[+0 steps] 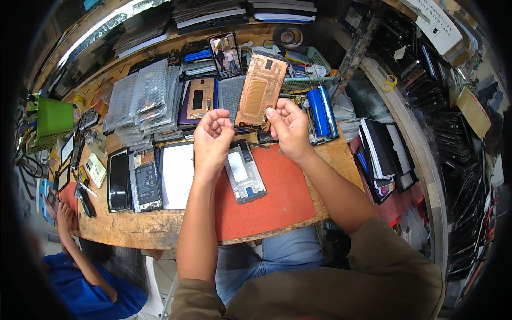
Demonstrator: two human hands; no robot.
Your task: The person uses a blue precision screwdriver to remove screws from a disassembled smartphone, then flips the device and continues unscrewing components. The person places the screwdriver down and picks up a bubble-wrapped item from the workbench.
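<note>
My right hand [290, 130] grips the lower end of a copper-coloured phone mid-frame [260, 90], its thumb on the face turned toward me. The frame is tilted upright above the bench, with a wide recess in its middle. Close by its lower left corner is my left hand [212, 141], fingers curled in and thumb against them; whatever they may pinch is too small to make out. Below both hands a grey metal phone frame [252, 184] with a light oblong opening lies on a red mat [282, 210].
Left of the mat lie a white sheet [177, 178], an opened phone with a battery [146, 184] and a black phone [118, 181]. Bubble-wrapped stacks [144, 93], a propped-up lit phone [226, 56] and a blue cylinder [319, 112] stand behind. A co-worker's hand [65, 217] is at far left.
</note>
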